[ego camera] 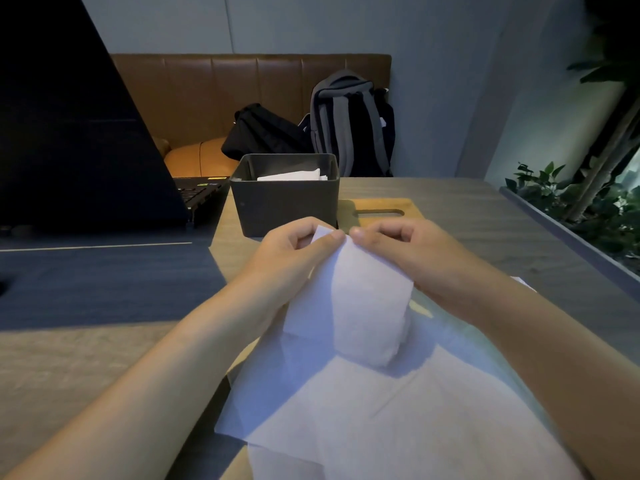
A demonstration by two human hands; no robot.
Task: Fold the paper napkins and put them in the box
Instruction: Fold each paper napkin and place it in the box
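Note:
A white paper napkin (pixel 360 306) hangs folded over above the table, lifted by its top edge. My left hand (pixel 294 251) pinches the left part of that edge between thumb and fingers. My right hand (pixel 405 251) pinches the edge right beside it, so the two thumbs almost touch. Just behind my hands stands the dark grey box (pixel 284 202), open at the top, with folded white napkins (pixel 294 175) showing inside. Several flat napkins (pixel 381 417) lie spread on the table below my forearms.
An open black laptop (pixel 69 150) fills the left side on a dark mat (pixel 104 285). A wooden board with a slot (pixel 381 209) lies right of the box. Bags (pixel 349 123) sit on the brown bench behind. A planter with leaves (pixel 588 209) borders the table's right edge.

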